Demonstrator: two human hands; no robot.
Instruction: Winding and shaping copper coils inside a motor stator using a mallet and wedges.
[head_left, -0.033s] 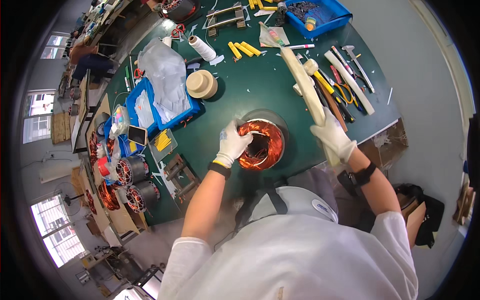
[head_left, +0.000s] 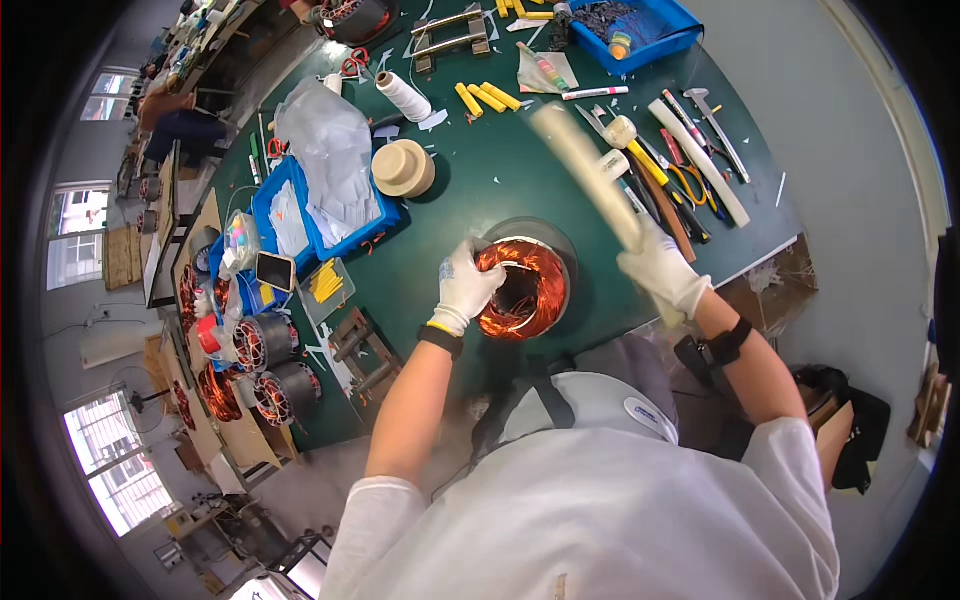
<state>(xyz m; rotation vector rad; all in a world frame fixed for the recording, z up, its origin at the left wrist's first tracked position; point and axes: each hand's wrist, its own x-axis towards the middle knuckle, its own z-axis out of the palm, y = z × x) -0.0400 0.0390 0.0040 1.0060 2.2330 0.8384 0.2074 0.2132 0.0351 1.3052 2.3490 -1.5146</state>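
Note:
A motor stator (head_left: 549, 312) with a thick ring of copper windings stands on the green table in front of me, its round bore facing up. My left hand (head_left: 466, 288), in a white glove, grips the left side of the winding ring, fingers curled over its edge. To the right of the stator my right hand (head_left: 664, 272), also gloved, is closed around a long pale bar (head_left: 590, 172). The bar slants up and to the left, apart from the windings, and its upper part is blurred by motion.
Hammers, scissors (head_left: 688, 184), a caliper (head_left: 718, 135) and other tools lie at the right. A beige stepped cylinder (head_left: 403, 168) and blue bins of white slips (head_left: 345, 232) are at the left. Several stators (head_left: 285, 392) stand beyond them. A blue tray (head_left: 655, 58) sits at the back.
The upper end of the pale bar has swung left and slightly down in my right hand. My left hand and the stator stay where they were.

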